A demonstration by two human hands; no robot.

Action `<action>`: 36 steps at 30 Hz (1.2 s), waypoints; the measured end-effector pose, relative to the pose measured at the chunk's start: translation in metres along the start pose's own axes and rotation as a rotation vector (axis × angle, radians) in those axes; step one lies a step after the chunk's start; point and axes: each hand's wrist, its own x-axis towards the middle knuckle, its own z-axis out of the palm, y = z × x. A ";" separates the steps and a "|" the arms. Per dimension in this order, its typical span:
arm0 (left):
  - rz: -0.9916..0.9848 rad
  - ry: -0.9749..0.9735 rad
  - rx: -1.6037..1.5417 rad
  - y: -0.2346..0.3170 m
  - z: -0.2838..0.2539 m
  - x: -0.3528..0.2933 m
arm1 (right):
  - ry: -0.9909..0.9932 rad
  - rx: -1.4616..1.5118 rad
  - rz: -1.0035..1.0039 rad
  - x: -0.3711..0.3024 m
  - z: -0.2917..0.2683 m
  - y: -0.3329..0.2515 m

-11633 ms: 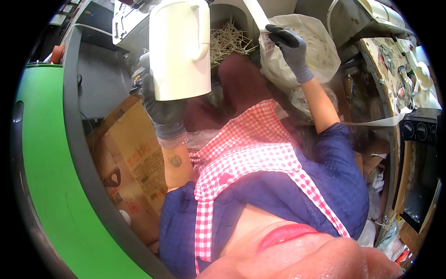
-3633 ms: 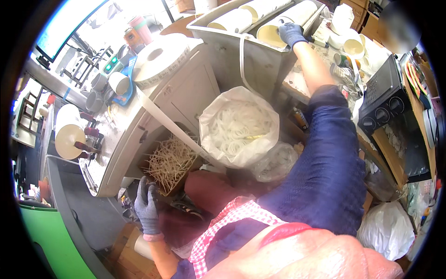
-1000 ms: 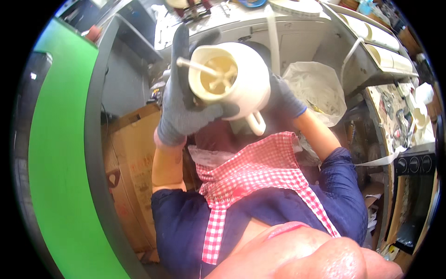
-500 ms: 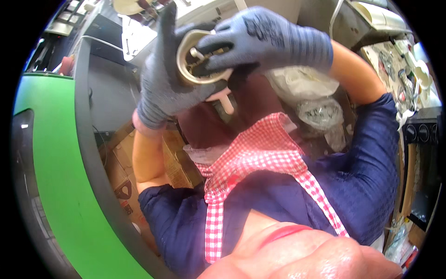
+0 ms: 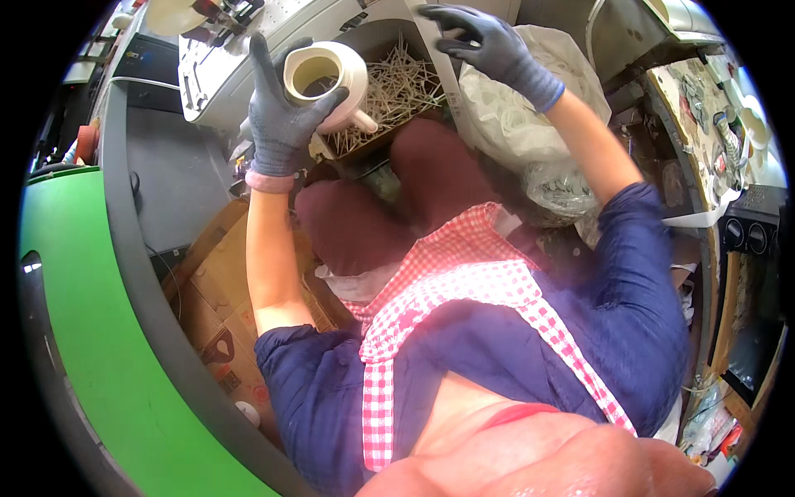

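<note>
My left hand, in a grey-blue work glove, is closed round a cream, pinkish jug-like vessel. The vessel's round mouth tilts toward me, and a short stub or handle sticks out at its lower right. Something dark shows inside the mouth, too shadowed to name. Behind and below the vessel, a bin holds a heap of thin pale sticks. Raised at the upper right, my gloved right hand has its fingers apart and holds nothing. It is above the edge of a large white plastic bag filled with pale pieces.
A white machine surface lies beyond my left hand. Along the left runs a green panel with a dark edge. Cardboard lies beneath my left arm. A smaller clear bag and a cluttered worktop are on the right.
My right hand has come out of the vessel's mouth and moved right, its fingers now apart. The vessel stays in my left hand, shifted slightly left and up, and the stick heap is now uncovered.
</note>
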 end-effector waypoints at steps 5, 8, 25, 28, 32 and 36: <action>-0.021 -0.086 -0.040 -0.015 0.013 0.001 | -0.125 -0.242 0.488 -0.069 0.078 0.074; 0.050 -0.187 0.036 -0.017 0.017 0.013 | -0.213 -0.333 0.651 -0.077 0.097 0.072; 0.417 -0.761 0.209 0.091 0.060 0.072 | 0.379 0.328 0.177 -0.117 -0.011 -0.056; 0.490 -0.737 0.131 0.088 0.062 0.076 | 0.422 0.341 0.050 -0.109 -0.021 -0.067; 0.480 -0.857 0.203 0.083 0.071 0.080 | 0.462 0.261 0.064 -0.112 -0.024 -0.064; 0.498 -0.890 0.266 0.081 0.073 0.081 | 0.487 0.318 -0.013 -0.115 -0.021 -0.062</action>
